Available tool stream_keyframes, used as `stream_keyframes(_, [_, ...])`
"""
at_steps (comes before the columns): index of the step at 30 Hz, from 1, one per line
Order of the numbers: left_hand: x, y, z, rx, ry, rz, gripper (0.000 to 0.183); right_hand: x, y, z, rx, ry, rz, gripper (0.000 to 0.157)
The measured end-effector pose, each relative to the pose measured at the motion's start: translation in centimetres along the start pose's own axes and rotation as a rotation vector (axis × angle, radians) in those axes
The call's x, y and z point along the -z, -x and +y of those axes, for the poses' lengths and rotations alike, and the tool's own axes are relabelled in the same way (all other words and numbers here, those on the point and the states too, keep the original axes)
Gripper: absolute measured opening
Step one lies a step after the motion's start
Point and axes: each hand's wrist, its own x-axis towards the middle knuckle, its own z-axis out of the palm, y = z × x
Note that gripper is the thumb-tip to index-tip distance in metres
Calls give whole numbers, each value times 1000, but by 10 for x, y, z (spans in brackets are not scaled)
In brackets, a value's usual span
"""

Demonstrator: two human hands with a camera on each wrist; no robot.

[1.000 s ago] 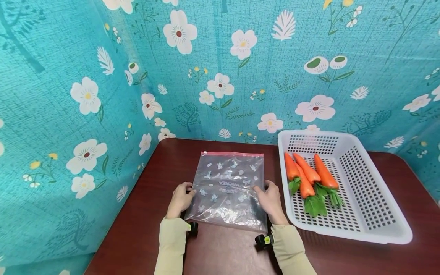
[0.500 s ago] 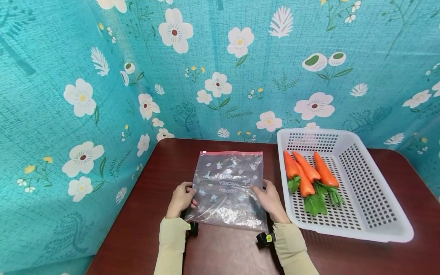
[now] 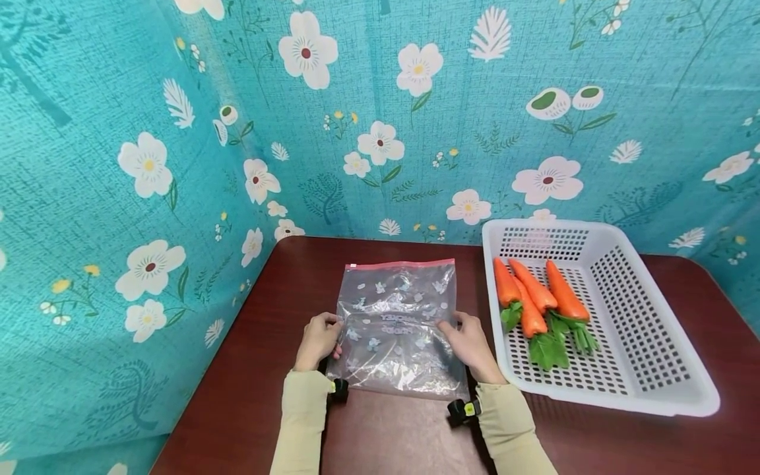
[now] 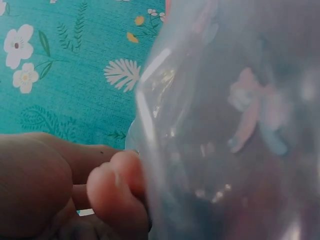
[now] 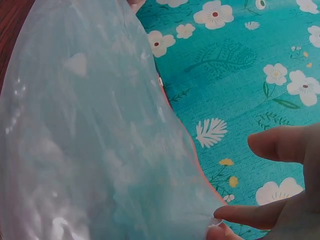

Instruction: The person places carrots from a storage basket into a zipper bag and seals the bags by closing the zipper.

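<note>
A clear plastic zip bag (image 3: 392,359) lies flat in front of me, printed with small pale figures and lettering. Its red zip strip (image 3: 410,264) runs along the far edge, with a white slider (image 3: 353,266) at the left end. My left hand (image 3: 318,340) pinches the bag's left edge about halfway up; in the left wrist view its curled fingertips (image 4: 117,187) meet the plastic. On the opposite side, my right hand (image 3: 471,343) holds the right edge between thumb and finger. The right wrist view shows another finger (image 5: 277,143) held away from the film.
A white perforated plastic basket (image 3: 600,392) stands to the right, close by my right hand. Several orange carrots (image 3: 567,290) with green tops lie in its left part. Flower-printed teal cloth (image 3: 332,165) hangs behind and left of the dark red-brown table (image 3: 255,356).
Both hands keep hold of the bag's sides. Its red zip edge now slants slightly, right end higher, and the left fingers have shifted a little on the edge. The head view has moved slightly.
</note>
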Motion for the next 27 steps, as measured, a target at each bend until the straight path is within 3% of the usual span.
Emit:
stream_keyframes(10, [6, 2, 3, 12, -38, 28, 16, -8, 5, -8, 178, 79, 103, 49])
stream_keyframes(14, [8, 3, 4, 20, -10, 28, 17, -6, 8, -12, 180, 98, 131, 51])
stream_keyframes(19, [12, 4, 5, 39, 77, -25, 22, -1, 15, -20, 140, 69, 134, 51])
stream_keyframes(24, [18, 5, 8, -17, 66, 33, 19, 5, 21, -28, 160, 71, 153, 54])
stream_keyframes(27, [20, 5, 10, -51, 139, 45, 16, 8, 24, -31, 187, 95, 178, 50])
